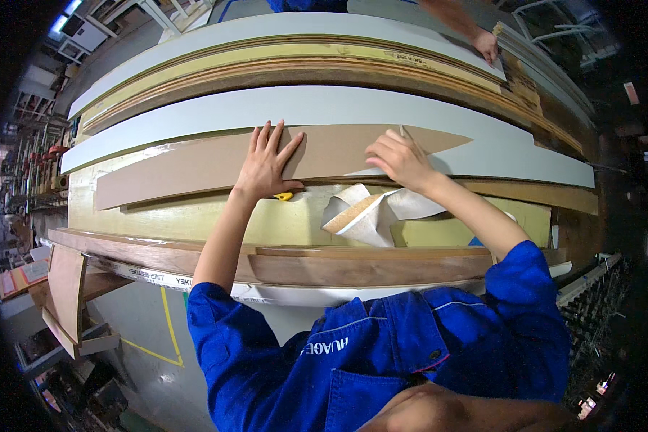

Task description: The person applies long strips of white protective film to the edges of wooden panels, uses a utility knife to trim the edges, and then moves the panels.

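My left hand (273, 158) lies with fingers spread on a long tan strip (180, 165) whose pointed right end overlaps a pale white board (525, 160). My right hand (399, 155) is curled over this strip near that end, closed around a slim object (403, 132) that I cannot make out. Just below my left hand lies a small yellow tool (284, 196), partly hidden. Crumpled off-white peeled sheeting (360, 216) hangs below the strip, under my right hand. Behind both hands runs another long white board (324, 101).
A yellowish worktop (259, 223) has a wooden board (338, 263) along its near edge. Stacked long boards (288, 57) lie behind, where another person's hand (486, 47) touches the far board. Wooden panels (65, 288) stand at left; metal racks (590, 309) at right.
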Demonstrator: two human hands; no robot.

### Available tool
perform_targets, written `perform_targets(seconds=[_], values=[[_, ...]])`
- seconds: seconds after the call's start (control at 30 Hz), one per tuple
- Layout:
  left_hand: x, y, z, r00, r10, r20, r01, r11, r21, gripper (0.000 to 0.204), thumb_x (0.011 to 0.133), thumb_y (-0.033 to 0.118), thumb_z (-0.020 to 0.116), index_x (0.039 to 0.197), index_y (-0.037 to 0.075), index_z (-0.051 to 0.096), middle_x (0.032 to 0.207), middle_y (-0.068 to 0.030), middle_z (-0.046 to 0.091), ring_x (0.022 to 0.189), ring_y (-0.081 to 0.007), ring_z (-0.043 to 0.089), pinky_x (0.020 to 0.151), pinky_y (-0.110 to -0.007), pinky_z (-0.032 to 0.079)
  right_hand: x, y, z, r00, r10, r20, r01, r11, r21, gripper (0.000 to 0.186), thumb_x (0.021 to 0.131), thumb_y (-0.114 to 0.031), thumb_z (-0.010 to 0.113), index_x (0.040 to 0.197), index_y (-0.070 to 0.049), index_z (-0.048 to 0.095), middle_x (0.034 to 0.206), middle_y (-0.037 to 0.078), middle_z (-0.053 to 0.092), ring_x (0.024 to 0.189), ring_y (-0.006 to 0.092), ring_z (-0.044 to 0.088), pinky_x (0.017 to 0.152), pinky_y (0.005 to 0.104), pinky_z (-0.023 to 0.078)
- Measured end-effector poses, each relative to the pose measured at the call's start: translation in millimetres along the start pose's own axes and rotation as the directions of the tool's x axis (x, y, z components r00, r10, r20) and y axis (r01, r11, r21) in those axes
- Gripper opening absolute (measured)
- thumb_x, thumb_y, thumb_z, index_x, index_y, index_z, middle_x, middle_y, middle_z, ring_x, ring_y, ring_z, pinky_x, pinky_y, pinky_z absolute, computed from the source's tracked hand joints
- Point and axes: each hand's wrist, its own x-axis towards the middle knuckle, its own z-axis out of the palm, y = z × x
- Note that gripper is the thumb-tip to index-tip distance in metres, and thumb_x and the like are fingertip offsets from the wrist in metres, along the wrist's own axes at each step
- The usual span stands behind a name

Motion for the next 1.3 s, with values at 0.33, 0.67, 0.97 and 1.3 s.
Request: perform_targets(seconds=[0.33,0.67,0.97,1.3], values=[[0,-6,-1,0.999,0.018,-0.046,-0.025,0.990,-0.137,0.098,0.059,0.057,0.078,0.143,0.026,0.038,0.139,-0.0216,0.037,0.129,-0.0415,0.033,0.111,-0.055,0.021,32,-5,-124,0.921,-0.054,-0.385,-0.006,0.988,-0.154,0.013,0.087,-0.008,0.065,0.099,-0.004,0.068,0.089,0.010,0.070,0.077,0.0163,0.067,0.067,0.0287,0.053],[-1,-6,-1,0.997,0.020,-0.079,-0.033,0.986,-0.161,0.098,0.057,0.052,0.081,0.143,0.028,0.039,0.138,-0.0193,0.037,0.127,-0.0408,0.034,0.111,-0.053,0.022,-29,-54,-138,0.629,0.017,0.777,-0.305,0.925,0.226,0.024,0.095,-0.023,0.052,0.102,-0.001,0.061,0.104,0.017,0.062,0.102,0.0273,0.059,0.085,0.0429,0.048],[-2,-8,3,0.997,0.013,-0.080,-0.025,0.989,-0.147,0.099,0.056,0.052,0.080,0.142,0.029,0.039,0.138,-0.0181,0.038,0.127,-0.0395,0.035,0.112,-0.051,0.022,-1,-43,39,0.994,-0.074,-0.086,0.071,0.997,-0.042,0.018,0.073,-0.010,0.069,0.086,-0.005,0.058,0.088,0.005,0.055,0.085,0.0237,0.055,0.072,0.0345,0.049],[-4,-6,4,0.993,-0.006,-0.121,-0.011,0.990,-0.138,0.099,0.056,0.053,0.080,0.142,0.029,0.038,0.138,-0.0168,0.039,0.127,-0.0382,0.036,0.112,-0.050,0.022,-5,-39,66,0.972,-0.123,-0.202,0.106,0.990,-0.096,0.010,0.072,-0.008,0.067,0.077,-0.005,0.059,0.078,0.004,0.054,0.078,0.0204,0.056,0.068,0.0326,0.050]])
